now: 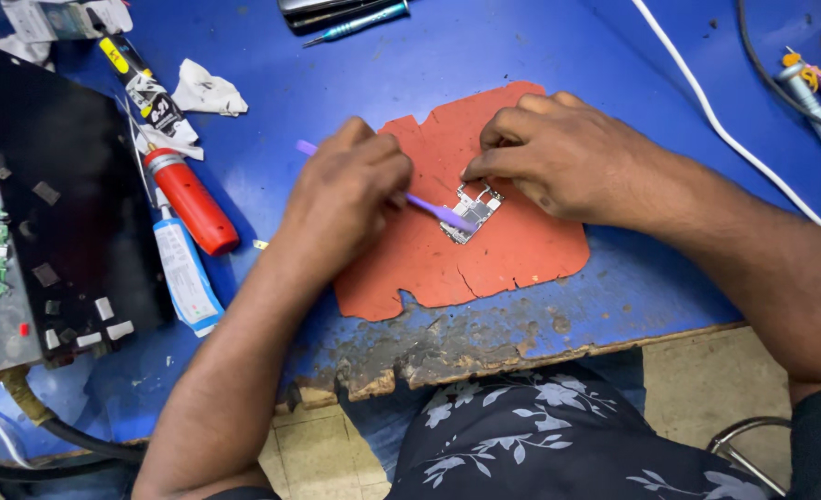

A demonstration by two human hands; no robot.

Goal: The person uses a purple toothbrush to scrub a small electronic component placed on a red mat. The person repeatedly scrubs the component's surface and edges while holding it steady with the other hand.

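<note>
A small silver circuit board (pixel 473 209) lies on a torn orange-red mat (pixel 503 250) on the blue worktable. My left hand (pixel 350 190) grips a purple brush-like tool (pixel 433 209) whose tip rests on the board's left edge; its handle end sticks out behind the hand. My right hand (pixel 558 153) presses fingertips on the board's upper edge, holding it down.
A red tube (pixel 191 200) and a white-blue glue bottle (pixel 185 276) lie left of the mat. A black box (pixel 58 185) with loose parts stands at far left. A white cable (pixel 716 120) crosses top right. The table's front edge (pixel 484 356) is worn.
</note>
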